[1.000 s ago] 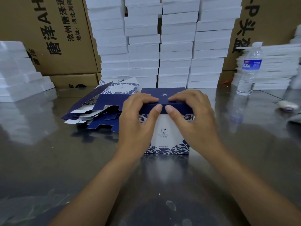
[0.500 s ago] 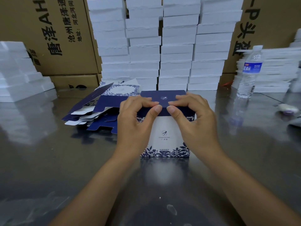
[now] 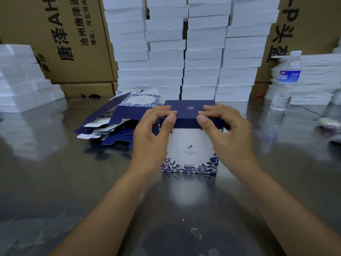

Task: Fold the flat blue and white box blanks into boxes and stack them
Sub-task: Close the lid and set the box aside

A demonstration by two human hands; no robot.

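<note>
One box [image 3: 191, 145] stands nearly formed, the left hand [image 3: 154, 133] and right hand [image 3: 224, 133] pinching its navy lid [image 3: 190, 112] shut, while a pile of flat blanks [image 3: 118, 122] beside it awaits folding and stacking.

One wide-angle camera rides on my head, facing forward and down over the surface [image 3: 55, 182]. It sits close: my forearms enter from the frame's bottom edge, and my left hand [image 3: 153, 133] and right hand [image 3: 227, 133] meet at the box [image 3: 190, 145] mid-frame. The surface's far edge lies across the upper half.
</note>
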